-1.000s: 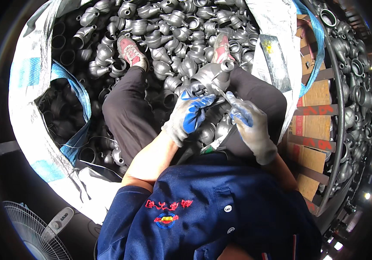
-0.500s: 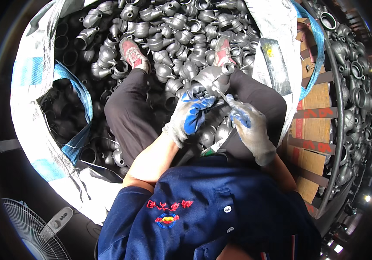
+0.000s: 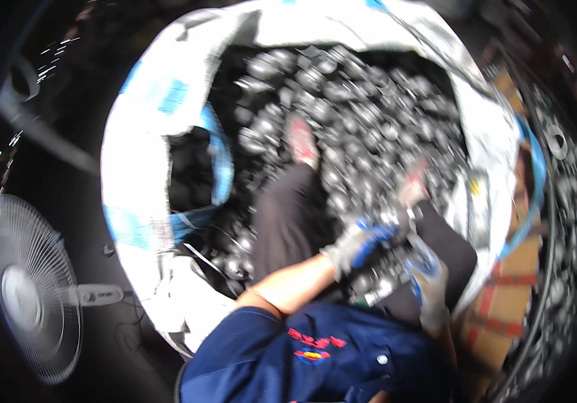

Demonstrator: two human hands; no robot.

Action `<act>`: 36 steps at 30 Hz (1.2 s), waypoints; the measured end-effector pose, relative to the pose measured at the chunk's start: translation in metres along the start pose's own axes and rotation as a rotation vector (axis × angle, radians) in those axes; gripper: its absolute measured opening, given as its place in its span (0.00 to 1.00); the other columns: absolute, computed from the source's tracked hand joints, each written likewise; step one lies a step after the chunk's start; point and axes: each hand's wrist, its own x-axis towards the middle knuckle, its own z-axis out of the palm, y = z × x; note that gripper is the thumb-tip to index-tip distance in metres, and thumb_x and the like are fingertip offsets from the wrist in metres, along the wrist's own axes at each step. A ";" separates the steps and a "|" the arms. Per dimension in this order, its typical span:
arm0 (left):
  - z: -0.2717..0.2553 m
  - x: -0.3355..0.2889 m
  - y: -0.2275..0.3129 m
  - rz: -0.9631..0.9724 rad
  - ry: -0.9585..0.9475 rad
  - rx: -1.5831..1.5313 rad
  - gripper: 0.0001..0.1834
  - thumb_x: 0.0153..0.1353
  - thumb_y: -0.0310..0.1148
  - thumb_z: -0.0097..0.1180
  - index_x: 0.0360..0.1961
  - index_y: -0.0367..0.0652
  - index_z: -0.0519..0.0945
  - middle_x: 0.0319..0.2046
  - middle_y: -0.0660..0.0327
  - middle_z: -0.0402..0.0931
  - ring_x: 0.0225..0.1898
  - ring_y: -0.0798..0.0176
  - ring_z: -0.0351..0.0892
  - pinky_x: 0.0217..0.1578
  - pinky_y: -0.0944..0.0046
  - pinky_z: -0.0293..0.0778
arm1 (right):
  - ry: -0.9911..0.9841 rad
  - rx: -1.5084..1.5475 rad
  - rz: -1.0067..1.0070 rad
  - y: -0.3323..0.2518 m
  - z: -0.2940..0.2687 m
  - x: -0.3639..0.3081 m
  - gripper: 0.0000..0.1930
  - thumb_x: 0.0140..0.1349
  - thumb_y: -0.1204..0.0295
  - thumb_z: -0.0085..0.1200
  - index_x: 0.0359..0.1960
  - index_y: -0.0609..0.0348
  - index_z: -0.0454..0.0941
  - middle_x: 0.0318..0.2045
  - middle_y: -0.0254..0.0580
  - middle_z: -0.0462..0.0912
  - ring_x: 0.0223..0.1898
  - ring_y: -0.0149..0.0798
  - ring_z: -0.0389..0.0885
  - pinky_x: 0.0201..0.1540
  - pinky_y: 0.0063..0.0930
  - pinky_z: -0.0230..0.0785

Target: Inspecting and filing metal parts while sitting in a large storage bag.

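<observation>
Motion blurs the whole view. In a grey glove with blue patches, my left hand (image 3: 361, 247) is closed on a dark grey, pot-shaped casting (image 3: 396, 220) with a short neck, held over my right thigh. To its right is my right hand (image 3: 429, 274), gloved the same way, its fingers curled around a thin pale tool (image 3: 414, 234) whose tip points at the casting. Smearing hides the tool's exact kind and whether it touches the casting. Below and ahead lies a heap of similar grey castings (image 3: 349, 114), with my shoes resting among them.
A big white woven bag (image 3: 134, 127) with blue loops (image 3: 221, 161) surrounds the heap and my legs. At left stands a fan (image 3: 23, 295). Cardboard-lined metal bars (image 3: 503, 295) rise on the right, with more castings (image 3: 570, 221) beyond.
The view has swung left, so the bag, my legs and hands appear farther right and more of the fan shows. Both hands stay close together at the casting.
</observation>
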 end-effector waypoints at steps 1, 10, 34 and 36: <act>-0.004 0.008 -0.009 0.049 -0.014 0.083 0.08 0.60 0.26 0.57 0.40 0.36 0.79 0.32 0.63 0.80 0.32 0.70 0.78 0.33 0.70 0.76 | 0.030 0.210 -0.031 0.004 -0.001 -0.002 0.25 0.55 0.84 0.55 0.57 0.72 0.68 0.51 0.45 0.76 0.45 0.30 0.77 0.46 0.20 0.71; -0.006 0.003 -0.031 0.308 0.093 0.569 0.09 0.61 0.39 0.58 0.38 0.46 0.79 0.24 0.72 0.73 0.22 0.77 0.66 0.20 0.71 0.63 | 0.067 0.239 -0.283 0.060 -0.004 0.032 0.23 0.53 0.79 0.60 0.52 0.68 0.72 0.39 0.34 0.78 0.35 0.27 0.74 0.38 0.18 0.67; 0.020 -0.001 -0.028 0.196 -0.058 0.479 0.07 0.68 0.31 0.41 0.37 0.43 0.73 0.33 0.66 0.69 0.36 0.70 0.67 0.42 0.69 0.67 | 0.121 0.081 -0.280 0.117 -0.031 0.047 0.21 0.50 0.85 0.57 0.48 0.69 0.72 0.35 0.36 0.76 0.31 0.30 0.73 0.33 0.21 0.69; 0.031 -0.013 -0.012 0.098 -0.032 0.406 0.08 0.68 0.28 0.41 0.38 0.41 0.74 0.34 0.66 0.71 0.36 0.70 0.68 0.42 0.68 0.67 | 0.089 0.207 -0.243 0.112 -0.030 0.052 0.21 0.50 0.85 0.57 0.49 0.69 0.72 0.36 0.37 0.77 0.32 0.30 0.74 0.34 0.22 0.69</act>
